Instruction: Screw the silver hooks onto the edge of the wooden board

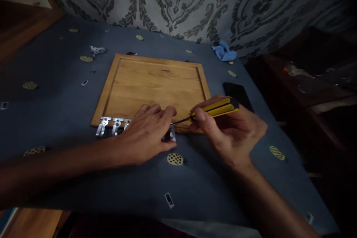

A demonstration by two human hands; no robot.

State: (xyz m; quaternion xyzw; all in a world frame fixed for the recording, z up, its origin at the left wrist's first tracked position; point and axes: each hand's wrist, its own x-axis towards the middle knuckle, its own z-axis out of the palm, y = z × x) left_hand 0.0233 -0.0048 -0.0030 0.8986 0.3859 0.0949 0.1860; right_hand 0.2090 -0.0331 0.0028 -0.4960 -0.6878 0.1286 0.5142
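Note:
A framed wooden panel (158,83), like a small cabinet door, lies flat on the cloth-covered table. Silver metal hinges (103,127) line its near edge, several of them partly hidden by my left hand (147,132). That hand rests over the edge, its thumb and fingers closed around the rightmost metal hinge (172,133). My right hand (225,132) grips a yellow-and-black screwdriver (216,109) by its handle. The screwdriver's thin shaft points left and down, with its tip at the held hinge; whether it sits in a screw cannot be made out.
Behind the panel's left corner lies a loose metal hinge (97,50), with small screws (93,71) nearer. A crumpled blue cloth (224,51) is at the back right, and a black phone-like object (237,95) beside the panel. A patterned curtain (184,3) hangs behind the table.

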